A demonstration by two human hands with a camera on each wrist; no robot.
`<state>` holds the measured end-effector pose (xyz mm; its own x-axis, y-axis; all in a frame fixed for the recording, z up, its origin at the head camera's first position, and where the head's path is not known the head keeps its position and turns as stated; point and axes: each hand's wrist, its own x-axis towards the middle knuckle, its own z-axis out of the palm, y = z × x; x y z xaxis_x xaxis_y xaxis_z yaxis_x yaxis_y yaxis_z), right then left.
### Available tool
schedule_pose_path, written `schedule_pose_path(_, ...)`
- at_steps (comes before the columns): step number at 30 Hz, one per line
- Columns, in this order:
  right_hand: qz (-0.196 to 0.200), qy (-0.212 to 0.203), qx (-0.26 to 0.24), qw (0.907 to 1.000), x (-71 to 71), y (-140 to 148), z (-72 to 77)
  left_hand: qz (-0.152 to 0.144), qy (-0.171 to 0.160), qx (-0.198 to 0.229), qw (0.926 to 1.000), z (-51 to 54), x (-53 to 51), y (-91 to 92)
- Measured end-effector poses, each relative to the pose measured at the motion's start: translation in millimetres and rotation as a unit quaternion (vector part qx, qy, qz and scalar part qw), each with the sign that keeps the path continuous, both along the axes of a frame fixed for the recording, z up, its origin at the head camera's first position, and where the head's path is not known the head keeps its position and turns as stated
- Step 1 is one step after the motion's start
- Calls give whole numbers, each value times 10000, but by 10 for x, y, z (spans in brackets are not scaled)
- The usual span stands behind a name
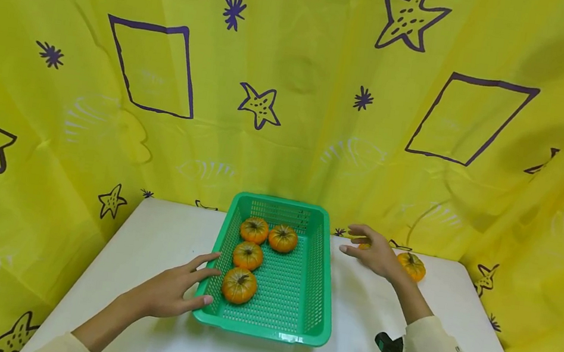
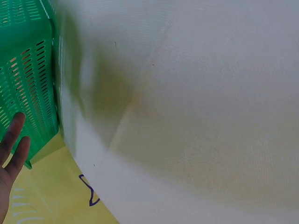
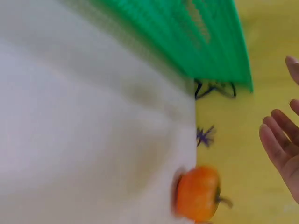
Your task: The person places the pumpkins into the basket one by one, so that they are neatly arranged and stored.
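A green plastic basket [image 1: 324, 290] stands on the white table. Inside it, three small orange pumpkins [image 1: 239, 286] form a line along the left side, and another pumpkin [image 1: 283, 239] sits beside the farthest one. My left hand [image 1: 171, 291] is at the basket's left rim with fingers spread and relaxed. To the right of the basket, my right hand [image 1: 375, 253] hovers over the table with loosely bent fingers, holding nothing. One pumpkin [image 1: 364, 246] is mostly hidden behind that hand. Farther right lies another pumpkin [image 1: 411, 267]. The right wrist view shows an orange pumpkin [image 3: 198, 193] near the table's far edge.
A yellow curtain [image 1: 295, 160] with drawn stars and frames hangs behind and along both sides of the white table [image 1: 166, 232]. A small dark device [image 1: 389, 344] is attached near the right sleeve.
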<state>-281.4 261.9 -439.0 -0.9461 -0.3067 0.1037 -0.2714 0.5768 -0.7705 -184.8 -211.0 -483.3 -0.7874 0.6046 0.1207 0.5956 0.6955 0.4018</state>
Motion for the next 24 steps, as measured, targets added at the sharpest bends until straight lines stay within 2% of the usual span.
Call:
schedule_pose_path(4,-177,65,-152,9997,66,237,-65,7,-22,21,10000,-1,2,-4)
schedule_pose_path(14,-1092,203,284,9934,107,721,-171,34,21,9,10000,-8,10,-5)
schedule_pose_path(19,-1620,56,245,9865,117,884,-209,31,2,29,10000,-1,11,-3)
schedule_pose_path(24,-1946,-235,510,9793,90,1029,-289,35,-22,34,10000,13,17,6)
